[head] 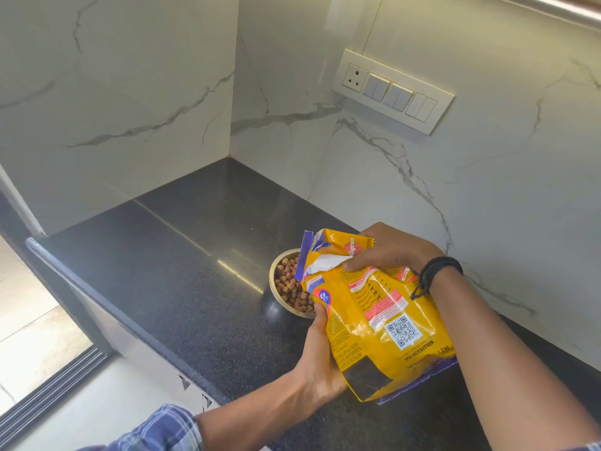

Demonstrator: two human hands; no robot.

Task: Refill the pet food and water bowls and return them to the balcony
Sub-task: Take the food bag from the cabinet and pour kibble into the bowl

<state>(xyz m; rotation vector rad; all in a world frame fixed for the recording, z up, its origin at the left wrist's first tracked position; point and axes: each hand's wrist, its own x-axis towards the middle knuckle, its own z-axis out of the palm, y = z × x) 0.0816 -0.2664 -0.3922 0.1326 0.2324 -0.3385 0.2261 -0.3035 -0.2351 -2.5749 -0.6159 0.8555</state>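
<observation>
A yellow dog food bag (374, 307) is held over the black counter with its torn open top pointing left. My right hand (390, 249) grips the bag near the top, and my left hand (322, 359) holds its lower left edge. Just left of the bag's mouth stands a steel bowl (276, 301), filled with brown kibble (287, 283). The bag hides the bowl's right side. No water bowl is in view.
The black granite counter (182, 271) runs into a corner of white marble walls. A switch panel (393, 91) is on the right wall. The counter's front edge (97, 307) drops to a light floor and a sliding door track (55, 382) at lower left.
</observation>
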